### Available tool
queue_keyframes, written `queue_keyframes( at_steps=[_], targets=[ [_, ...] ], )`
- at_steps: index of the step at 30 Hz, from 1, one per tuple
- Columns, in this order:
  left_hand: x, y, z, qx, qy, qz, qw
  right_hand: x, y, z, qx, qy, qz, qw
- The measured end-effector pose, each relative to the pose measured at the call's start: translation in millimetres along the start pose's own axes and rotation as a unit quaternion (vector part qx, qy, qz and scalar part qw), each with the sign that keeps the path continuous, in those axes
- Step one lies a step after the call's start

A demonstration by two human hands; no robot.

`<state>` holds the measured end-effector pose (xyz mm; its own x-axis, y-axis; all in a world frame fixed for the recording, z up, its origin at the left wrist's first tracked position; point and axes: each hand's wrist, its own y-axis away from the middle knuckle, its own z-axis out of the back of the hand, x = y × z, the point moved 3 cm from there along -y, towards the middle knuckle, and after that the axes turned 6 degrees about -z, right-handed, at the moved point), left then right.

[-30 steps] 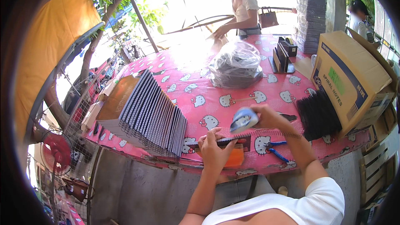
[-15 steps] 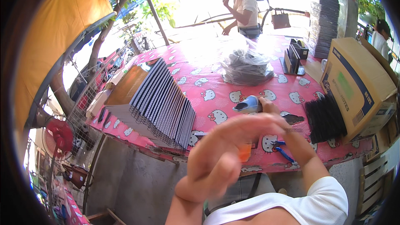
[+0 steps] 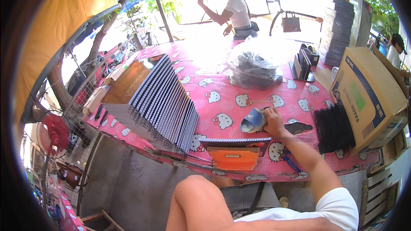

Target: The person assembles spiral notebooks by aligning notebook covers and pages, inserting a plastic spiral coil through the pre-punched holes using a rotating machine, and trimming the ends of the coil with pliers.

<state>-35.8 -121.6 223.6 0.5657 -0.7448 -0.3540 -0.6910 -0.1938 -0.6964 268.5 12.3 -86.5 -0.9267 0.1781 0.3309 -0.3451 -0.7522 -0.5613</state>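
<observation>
My right hand (image 3: pixel 275 122) rests on the table with its fingers closed round a blue-grey, cup-like thing (image 3: pixel 253 121), which lies tilted with its wide end facing left and toward me. My left arm (image 3: pixel 199 192) is bent at the lower edge, and its hand is out of the picture. In front of me lies a notebook with an orange cover (image 3: pixel 235 159) and a light row of coil along its top edge. A loose wire coil (image 3: pixel 302 139) reaches right from it, under my right forearm. Blue-handled pliers (image 3: pixel 292 163) lie beside that forearm.
A tall stack of spiral notebooks (image 3: pixel 165 107) stands at the left. Black coils (image 3: pixel 335 126) lie against a cardboard box (image 3: pixel 364 96) at the right. Farther back are a plastic-wrapped bundle (image 3: pixel 253 66), a black stand (image 3: pixel 303 63) and another person (image 3: pixel 237 13).
My left hand has swung down out of the picture, uncovering the orange notebook. The cup-like thing has tipped toward me in my right hand. The person across the table has shifted left.
</observation>
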Motion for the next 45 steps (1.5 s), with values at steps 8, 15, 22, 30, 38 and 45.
queue_keyframes(
  at_steps=[8, 15, 22, 30, 38, 45],
  targets=[
    [7.6, 6.9, -20.6, -0.005, 0.017, -0.024, 1.0, 6.7, 0.1, 1.0, -0.007, -0.004, 0.005, 1.0],
    [-25.3, 4.7, -7.8, -0.103, -0.47, -0.159, 0.862, 5.2, -14.3, 5.9, 0.013, -0.012, -0.061, 0.998],
    [-59.7, 74.8, 172.5, -0.234, -0.919, 0.047, 0.313, 57.8, -14.3, 65.0, 0.254, -0.711, -0.212, 0.621],
    [-48.7, 93.2, 231.5, -0.28, -0.889, -0.013, 0.362, 83.3, -18.6, 93.5, 0.316, -0.355, 0.083, 0.876],
    [-52.7, 97.3, 236.6, -0.326, -0.841, -0.003, 0.433, 71.3, -32.8, 61.5, 0.282, -0.215, -0.036, 0.934],
    [-71.9, 106.6, 245.5, -0.336, -0.859, -0.029, 0.385, 111.3, -38.7, 72.8, 0.353, -0.452, -0.063, 0.817]
  ],
)
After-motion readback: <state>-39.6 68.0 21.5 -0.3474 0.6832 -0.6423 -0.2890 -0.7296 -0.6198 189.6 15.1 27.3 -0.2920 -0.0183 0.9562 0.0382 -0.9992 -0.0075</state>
